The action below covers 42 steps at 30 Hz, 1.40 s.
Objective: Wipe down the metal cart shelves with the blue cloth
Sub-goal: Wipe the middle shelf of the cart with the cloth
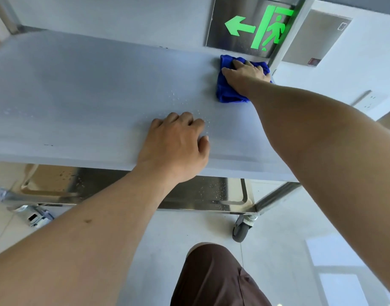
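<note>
The metal cart's upper shelf stretches across the view, with small water droplets near its middle. A folded blue cloth lies at the shelf's far right corner, and my right hand presses flat on top of it. My left hand rests palm down on the shelf near its front edge, fingers slightly curled, holding nothing. A lower shelf shows beneath, also speckled with droplets.
A cart upright and a caster wheel stand at the front right. A green exit sign is mounted low on the wall behind the cart. My knee in brown shorts is below, over a pale floor.
</note>
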{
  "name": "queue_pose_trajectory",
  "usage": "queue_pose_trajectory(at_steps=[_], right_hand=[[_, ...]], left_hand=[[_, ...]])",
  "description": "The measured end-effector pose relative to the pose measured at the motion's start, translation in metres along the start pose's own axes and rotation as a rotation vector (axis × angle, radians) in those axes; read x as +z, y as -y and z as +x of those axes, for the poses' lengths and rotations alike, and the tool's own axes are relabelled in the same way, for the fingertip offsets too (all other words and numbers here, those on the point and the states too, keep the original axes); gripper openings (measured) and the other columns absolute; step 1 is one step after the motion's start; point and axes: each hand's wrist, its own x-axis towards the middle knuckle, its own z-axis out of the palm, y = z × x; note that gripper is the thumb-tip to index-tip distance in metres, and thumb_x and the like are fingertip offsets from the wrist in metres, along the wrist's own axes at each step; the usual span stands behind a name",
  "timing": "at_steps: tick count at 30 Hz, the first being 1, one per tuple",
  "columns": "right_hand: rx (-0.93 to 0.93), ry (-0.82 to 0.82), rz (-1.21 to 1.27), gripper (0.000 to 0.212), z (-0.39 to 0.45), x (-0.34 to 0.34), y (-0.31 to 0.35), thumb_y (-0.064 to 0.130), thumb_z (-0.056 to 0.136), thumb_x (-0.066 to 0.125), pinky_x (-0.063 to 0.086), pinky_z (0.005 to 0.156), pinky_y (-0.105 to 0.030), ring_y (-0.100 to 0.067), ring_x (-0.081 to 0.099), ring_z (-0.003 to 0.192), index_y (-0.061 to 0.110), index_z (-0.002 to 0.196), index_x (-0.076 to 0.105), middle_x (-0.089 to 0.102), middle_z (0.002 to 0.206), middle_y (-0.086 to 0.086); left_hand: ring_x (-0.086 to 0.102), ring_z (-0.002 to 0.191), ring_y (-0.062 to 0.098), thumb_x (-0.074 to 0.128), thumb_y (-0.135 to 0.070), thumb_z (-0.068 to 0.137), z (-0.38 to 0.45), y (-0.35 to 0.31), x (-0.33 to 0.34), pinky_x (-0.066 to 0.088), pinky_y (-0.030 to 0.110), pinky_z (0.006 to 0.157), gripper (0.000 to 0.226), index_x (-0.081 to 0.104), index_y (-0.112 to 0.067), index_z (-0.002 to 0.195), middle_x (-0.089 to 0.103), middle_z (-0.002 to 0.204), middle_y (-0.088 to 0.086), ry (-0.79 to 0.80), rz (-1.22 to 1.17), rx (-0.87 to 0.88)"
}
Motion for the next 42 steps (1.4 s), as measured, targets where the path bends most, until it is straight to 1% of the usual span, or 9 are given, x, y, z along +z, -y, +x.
queue_pose_trajectory(at_steps=[3,9,17,25,30,34,38,40,42], right_hand=[[-0.017,0.011,0.006,0.063,-0.012,0.011,0.01,0.055,0.087,0.029,0.015,0.115,-0.06,-0.036,0.024,0.145,0.036,0.146,0.039,0.036,0.158,-0.001],[0.031,0.006,-0.012,0.063,-0.055,0.025,-0.02,0.055,0.087,0.028,0.011,0.114,-0.062,-0.036,0.018,0.148,0.036,0.146,0.038,0.034,0.159,-0.001],[-0.015,-0.007,0.02,0.062,-0.133,0.028,-0.022,0.056,0.089,0.029,0.012,0.115,-0.059,-0.036,0.018,0.147,0.029,0.145,0.036,0.035,0.158,-0.001],[-0.009,-0.023,0.014,0.059,-0.209,0.019,-0.029,0.058,0.091,0.027,0.013,0.115,-0.058,-0.034,0.02,0.145,0.03,0.141,0.042,0.036,0.156,0.0],[0.039,-0.038,-0.02,0.059,-0.245,0.021,-0.029,0.058,0.089,0.026,0.014,0.113,-0.057,-0.034,0.021,0.145,0.033,0.14,0.043,0.031,0.16,-0.001],[0.059,-0.056,-0.024,0.06,-0.266,0.028,-0.017,0.059,0.09,0.022,0.011,0.114,-0.058,-0.034,0.017,0.147,0.036,0.143,0.04,0.028,0.163,-0.003],[0.053,-0.051,-0.02,0.064,-0.288,0.038,0.01,0.061,0.091,0.018,0.006,0.115,-0.059,-0.037,0.012,0.148,0.035,0.148,0.036,0.023,0.165,-0.006],[0.023,-0.047,-0.009,0.065,-0.295,0.042,0.034,0.061,0.091,0.017,0.006,0.114,-0.06,-0.039,0.011,0.148,0.034,0.148,0.036,0.022,0.165,-0.007],[-0.028,-0.039,-0.022,0.065,-0.301,0.044,0.062,0.062,0.091,0.019,0.007,0.112,-0.061,-0.04,0.013,0.147,0.033,0.147,0.037,0.023,0.164,-0.008]], left_hand=[[0.054,0.096,0.029,0.038,-0.041,0.09,-0.003,0.008,0.004,0.038,0.041,0.08,0.035,0.061,-0.02,0.102,0.061,0.103,0.002,-0.007,0.009,-0.024],[0.054,0.101,0.025,0.038,-0.042,0.092,-0.006,-0.002,0.01,0.039,0.041,0.084,0.037,0.062,-0.02,0.109,0.061,0.111,0.001,0.06,-0.029,-0.006],[0.055,0.099,0.026,0.038,-0.04,0.09,-0.011,0.008,0.007,0.039,0.04,0.082,0.037,0.064,-0.018,0.102,0.064,0.109,0.001,0.045,-0.031,-0.02],[0.055,0.095,0.028,0.041,-0.037,0.09,-0.003,0.001,-0.001,0.04,0.039,0.079,0.033,0.065,-0.016,0.097,0.065,0.103,0.002,0.02,-0.047,-0.015],[0.055,0.085,0.03,0.04,-0.024,0.084,-0.012,-0.012,-0.008,0.044,0.037,0.073,0.022,0.057,-0.011,0.077,0.067,0.084,0.006,-0.022,-0.093,-0.03],[0.057,0.094,0.033,0.046,-0.018,0.086,-0.014,-0.018,-0.01,0.048,0.043,0.082,0.026,0.068,-0.006,0.095,0.07,0.096,0.009,-0.077,-0.194,-0.046],[0.059,0.099,0.032,0.053,-0.005,0.085,-0.029,-0.015,-0.02,0.048,0.041,0.084,0.027,0.069,-0.009,0.106,0.072,0.103,0.007,-0.202,-0.324,-0.087],[0.06,0.1,0.032,0.055,-0.007,0.084,-0.035,0.008,-0.033,0.047,0.04,0.084,0.029,0.069,-0.012,0.109,0.072,0.105,0.005,-0.254,-0.286,-0.114],[0.059,0.102,0.034,0.056,-0.016,0.087,-0.037,0.042,-0.046,0.046,0.042,0.084,0.029,0.068,-0.013,0.113,0.072,0.109,0.006,-0.218,-0.16,-0.144]])
